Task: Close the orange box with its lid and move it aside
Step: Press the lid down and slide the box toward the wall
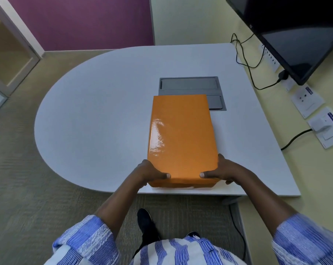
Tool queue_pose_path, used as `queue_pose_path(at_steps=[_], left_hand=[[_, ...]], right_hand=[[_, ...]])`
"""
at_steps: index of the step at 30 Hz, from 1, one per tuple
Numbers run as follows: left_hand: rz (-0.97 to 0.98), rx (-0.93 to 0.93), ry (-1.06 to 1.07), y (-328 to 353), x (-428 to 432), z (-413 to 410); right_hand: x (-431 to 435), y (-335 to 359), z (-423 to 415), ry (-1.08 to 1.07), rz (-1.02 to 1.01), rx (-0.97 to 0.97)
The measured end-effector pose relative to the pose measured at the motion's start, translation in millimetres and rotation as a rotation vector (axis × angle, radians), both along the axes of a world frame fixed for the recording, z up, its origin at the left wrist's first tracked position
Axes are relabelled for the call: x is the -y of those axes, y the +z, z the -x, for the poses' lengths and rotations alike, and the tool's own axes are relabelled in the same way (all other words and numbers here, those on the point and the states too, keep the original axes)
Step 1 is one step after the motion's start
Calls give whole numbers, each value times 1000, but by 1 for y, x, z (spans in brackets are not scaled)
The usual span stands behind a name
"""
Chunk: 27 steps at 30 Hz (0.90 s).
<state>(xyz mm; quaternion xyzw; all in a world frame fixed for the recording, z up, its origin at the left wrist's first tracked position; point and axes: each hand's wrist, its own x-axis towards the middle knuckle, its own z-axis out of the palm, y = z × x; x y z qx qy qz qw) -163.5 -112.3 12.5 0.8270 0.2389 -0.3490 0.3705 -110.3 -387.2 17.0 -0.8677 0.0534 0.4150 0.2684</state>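
Observation:
A glossy orange box [181, 134] lies lengthwise on the white table [96, 115], its near end at the front edge. Its lid covers the whole top, and the inside is hidden. My left hand [149, 172] grips the near left corner, thumb pressed on the lid. My right hand [222, 172] grips the near right corner the same way, fingers wrapped around the side.
A grey recessed cable panel [188, 84] sits in the table just beyond the box, partly covered by it. A dark monitor [299, 35] hangs at the right above wall sockets [307, 101] and black cables [246, 60]. Carpet lies to the left.

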Motion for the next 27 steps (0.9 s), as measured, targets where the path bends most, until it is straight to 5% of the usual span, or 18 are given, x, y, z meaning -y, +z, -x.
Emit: queue_pose_path(at_steps=[13,21,27], left_hand=[[-128,-75,-88,-3,3,-9],[-108,124,-141,-7,-7,-40],[-400,476,-86,-15,-15,-101]], right_hand=[[-2,-9,-3,102,102,43],[-14,2,-33,48,-11,180],[-41,1,-83,-19,61,494]])
